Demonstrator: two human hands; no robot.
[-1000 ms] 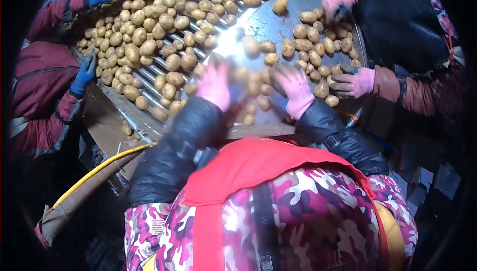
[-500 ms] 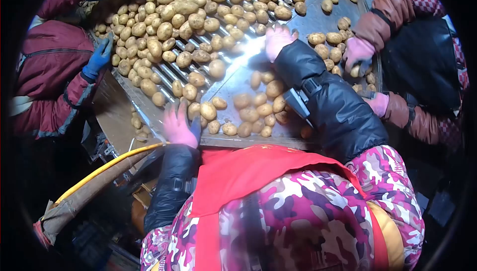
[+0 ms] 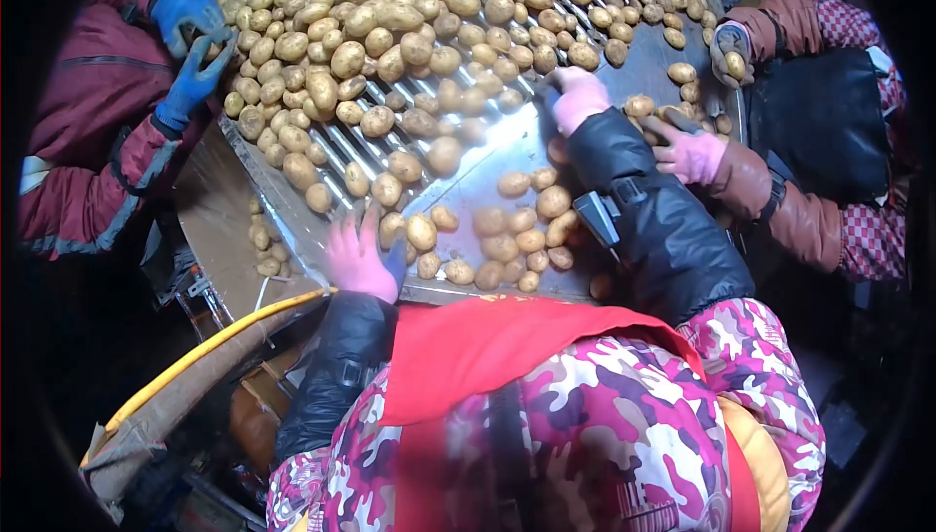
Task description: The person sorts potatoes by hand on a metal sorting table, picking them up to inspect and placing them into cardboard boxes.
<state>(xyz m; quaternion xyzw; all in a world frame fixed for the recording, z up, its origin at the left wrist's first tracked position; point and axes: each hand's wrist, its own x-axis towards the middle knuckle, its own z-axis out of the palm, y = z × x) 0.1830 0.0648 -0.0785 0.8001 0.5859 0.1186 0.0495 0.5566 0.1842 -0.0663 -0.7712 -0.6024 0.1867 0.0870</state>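
My left hand (image 3: 363,254), in a pink glove with dark fingertips, lies open with spread fingers at the near left edge of the metal sorting table (image 3: 507,147). Its fingers are beside a few potatoes (image 3: 421,233). Farther up and to the right, my right hand (image 3: 579,103), gloved in pink, is over the bare metal by the bars. Its fingers point left and are partly hidden, so their grip does not show. A cluster of potatoes (image 3: 531,239) lies on the plate between my forearms. The big heap of potatoes (image 3: 351,35) covers the metal bars.
At left, a person's blue-gloved hands (image 3: 190,44) meet by the heap. At right, a co-worker's upper hand (image 3: 731,56) holds a potato; the lower pink-gloved hand (image 3: 690,154) is near loose potatoes. A yellow-edged chute (image 3: 219,337) stands at the lower left.
My right hand has shifted right and turned. My left hand stays spread at the edge. The left person's hands have come together; the right co-worker's hands have moved. Some potatoes near the bars are blurred.
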